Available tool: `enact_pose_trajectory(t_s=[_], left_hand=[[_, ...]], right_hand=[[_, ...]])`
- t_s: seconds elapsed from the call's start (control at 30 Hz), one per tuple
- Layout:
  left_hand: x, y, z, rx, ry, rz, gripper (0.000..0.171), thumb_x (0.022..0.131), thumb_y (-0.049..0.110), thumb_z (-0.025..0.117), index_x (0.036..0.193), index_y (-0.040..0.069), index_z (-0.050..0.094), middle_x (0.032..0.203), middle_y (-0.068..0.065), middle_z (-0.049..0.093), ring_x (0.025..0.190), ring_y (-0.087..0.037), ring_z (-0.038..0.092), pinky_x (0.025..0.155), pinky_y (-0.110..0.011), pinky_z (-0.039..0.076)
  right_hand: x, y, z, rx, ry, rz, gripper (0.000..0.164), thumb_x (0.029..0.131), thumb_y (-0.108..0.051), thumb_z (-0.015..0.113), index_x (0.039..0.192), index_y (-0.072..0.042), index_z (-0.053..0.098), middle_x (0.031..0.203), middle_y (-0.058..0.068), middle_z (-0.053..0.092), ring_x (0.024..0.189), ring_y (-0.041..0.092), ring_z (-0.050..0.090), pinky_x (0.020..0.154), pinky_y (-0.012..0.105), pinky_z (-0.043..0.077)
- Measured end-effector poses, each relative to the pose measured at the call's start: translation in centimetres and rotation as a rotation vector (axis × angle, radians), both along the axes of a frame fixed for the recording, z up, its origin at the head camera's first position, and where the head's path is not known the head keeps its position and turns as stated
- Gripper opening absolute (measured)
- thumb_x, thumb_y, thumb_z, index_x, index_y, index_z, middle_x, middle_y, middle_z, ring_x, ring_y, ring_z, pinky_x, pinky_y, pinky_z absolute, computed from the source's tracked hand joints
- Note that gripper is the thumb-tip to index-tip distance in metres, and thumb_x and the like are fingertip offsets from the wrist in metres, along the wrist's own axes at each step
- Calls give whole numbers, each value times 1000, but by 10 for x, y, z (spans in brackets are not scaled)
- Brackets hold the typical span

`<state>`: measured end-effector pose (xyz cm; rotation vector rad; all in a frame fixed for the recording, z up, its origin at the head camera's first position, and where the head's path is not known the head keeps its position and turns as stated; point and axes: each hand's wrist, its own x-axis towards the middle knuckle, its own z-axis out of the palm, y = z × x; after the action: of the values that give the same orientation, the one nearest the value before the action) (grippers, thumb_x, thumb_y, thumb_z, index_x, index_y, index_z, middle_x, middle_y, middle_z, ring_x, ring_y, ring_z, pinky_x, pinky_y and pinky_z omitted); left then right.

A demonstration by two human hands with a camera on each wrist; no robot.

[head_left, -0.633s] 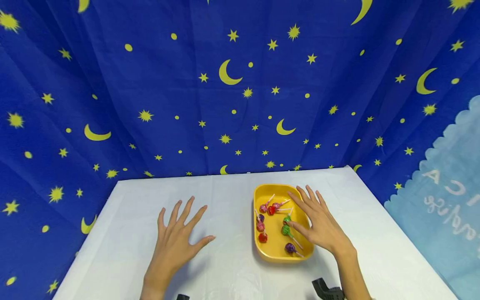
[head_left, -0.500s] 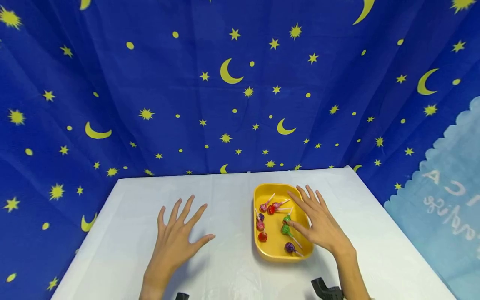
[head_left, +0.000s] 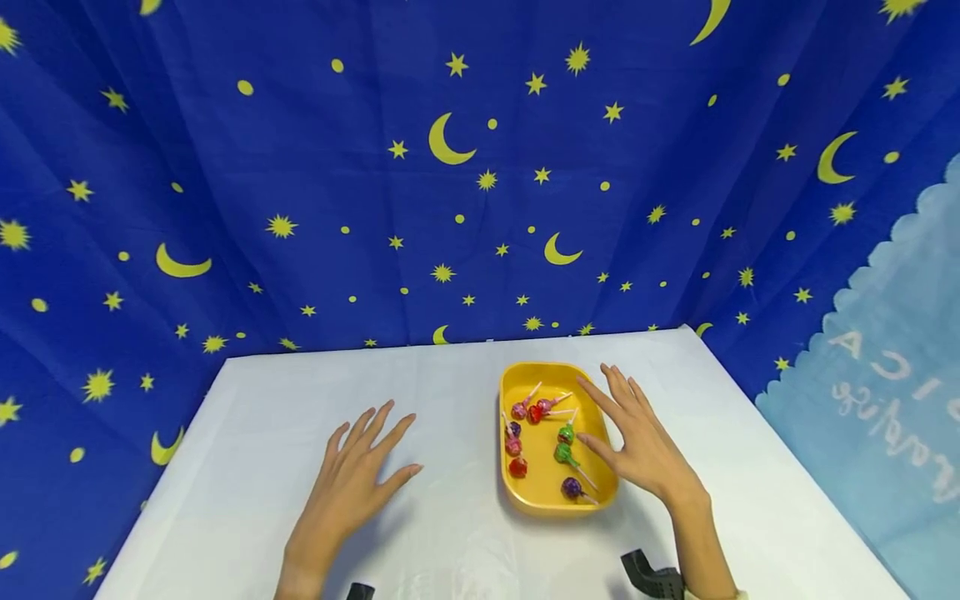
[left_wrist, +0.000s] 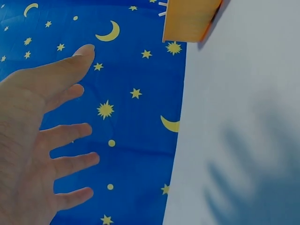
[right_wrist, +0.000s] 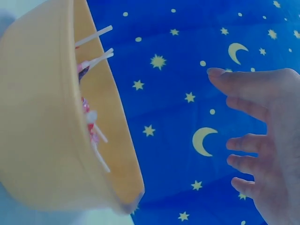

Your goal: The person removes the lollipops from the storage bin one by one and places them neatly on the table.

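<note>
A yellow plastic tub stands on the white table, right of the middle. Several lollipops lie loose inside it: a green lollipop, a purple lollipop, red and pink ones toward the far and left sides. My right hand hovers at the tub's right side, fingers spread, fingertips overlapping its rim in the head view; it holds nothing. In the right wrist view, lollipop sticks show over the tub wall. Left of the tub, my left hand hangs over the table with fingers spread and nothing in it.
The white table ends at a blue curtain with yellow moons and stars. A light blue panel with white lettering hangs at the right. Black wrist camera mounts show near the bottom edge.
The head view has shifted slightly, so the tub and curtain sit a little farther left. My left fingers have drawn slightly closer together; the right hand stays nearly in place beside the tub.
</note>
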<state>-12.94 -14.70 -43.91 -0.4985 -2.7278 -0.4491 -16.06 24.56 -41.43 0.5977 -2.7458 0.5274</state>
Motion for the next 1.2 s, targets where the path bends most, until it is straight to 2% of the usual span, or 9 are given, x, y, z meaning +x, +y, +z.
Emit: enact_pose_trajectory(t_s=[0.23, 0.37, 0.47, 0.63, 0.73, 0.87, 0.93, 1.03, 1.2], left_hand=[[1, 0, -6, -12, -17, -72, 57, 89, 42, 68, 141, 23, 53, 148, -9, 48, 134, -34, 45, 108, -58, 31], [-1, 7, -2, -26, -33, -123, 53, 90, 41, 67, 139, 22, 55, 145, -8, 51, 133, -34, 47, 108, -57, 33], [-4, 16, 5, -34, -55, -164, 51, 92, 42, 64, 139, 21, 56, 145, -7, 51, 134, -33, 46, 109, -56, 33], [-12, 36, 12, -47, -72, -243, 49, 94, 42, 62, 137, 20, 57, 143, -4, 54, 133, -31, 48, 109, -55, 34], [-17, 50, 13, -58, -45, -288, 46, 93, 41, 63, 132, 18, 62, 137, -2, 59, 130, -29, 51, 107, -54, 36], [-28, 69, 9, -39, 22, -355, 37, 90, 38, 68, 121, 16, 69, 121, 2, 69, 120, -23, 57, 106, -55, 36], [-33, 79, 4, -20, 42, -387, 34, 89, 36, 70, 117, 16, 72, 114, 4, 71, 115, -20, 59, 107, -56, 35], [-37, 91, -2, 0, 24, -413, 33, 87, 34, 72, 116, 16, 73, 112, 5, 72, 112, -18, 59, 107, -57, 34], [-40, 107, -8, 11, -70, -418, 33, 88, 38, 71, 115, 19, 73, 113, 7, 72, 112, -15, 58, 111, -60, 26]], right_hand=[[6, 5, -11, 37, -36, 11, 71, 87, -38, 70, 150, -24, 40, 159, 18, 26, 146, 39, 24, 123, 43, 4], [12, 13, -18, 44, -80, -1, 69, 88, -37, 70, 149, -25, 41, 158, 17, 28, 144, 41, 26, 121, 48, 9], [14, 19, -25, 42, -74, 5, 68, 88, -34, 70, 148, -23, 42, 157, 19, 30, 143, 42, 29, 121, 47, 10], [17, 26, -36, 40, -36, 25, 65, 87, -32, 71, 145, -18, 47, 154, 22, 34, 140, 43, 34, 123, 37, 6], [19, 30, -42, 32, -73, 13, 64, 88, -33, 71, 145, -18, 46, 155, 20, 33, 141, 42, 33, 122, 41, 10], [21, 36, -47, 1, -129, -12, 62, 90, -37, 68, 146, -22, 45, 157, 18, 31, 142, 42, 30, 119, 52, 17], [23, 38, -49, -23, -141, -23, 62, 91, -39, 67, 147, -23, 45, 157, 17, 31, 142, 43, 30, 118, 53, 18], [27, 42, -54, -56, -148, -26, 61, 92, -40, 65, 147, -24, 44, 156, 17, 34, 141, 43, 32, 116, 55, 21], [35, 48, -65, -98, -166, -25, 58, 94, -40, 62, 147, -23, 44, 153, 17, 38, 137, 46, 37, 109, 62, 29]])
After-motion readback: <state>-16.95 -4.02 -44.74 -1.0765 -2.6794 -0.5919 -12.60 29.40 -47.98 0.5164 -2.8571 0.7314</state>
